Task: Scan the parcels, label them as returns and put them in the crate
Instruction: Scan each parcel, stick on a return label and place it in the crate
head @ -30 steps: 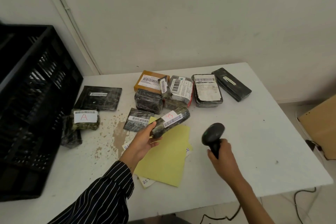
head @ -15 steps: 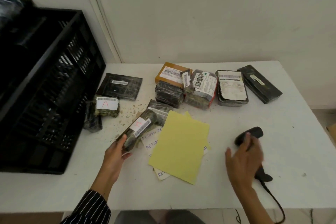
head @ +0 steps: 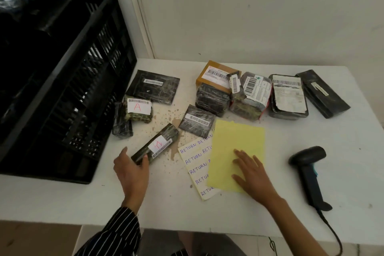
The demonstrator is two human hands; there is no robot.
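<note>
Parcel [head: 155, 144], long, wrapped in dark film, with a barcode label scrawled in red, slants between the crate and the label sheets. Its near end is gripped by the thumb and curled fingers [head: 145, 160] of the left hand [head: 131, 170]. Whether it rests on the white table [head: 342, 141] is unclear. The right hand [head: 251, 174] lies flat on a yellow sheet [head: 234, 141], fingers straight and spread. Beneath it shows 1 white sheet of handwritten RETURN labels [head: 195, 162]. The barcode scanner [head: 309, 172] lies on the table to the right, untouched. The black crate [head: 62, 89] stands at the left.
</note>
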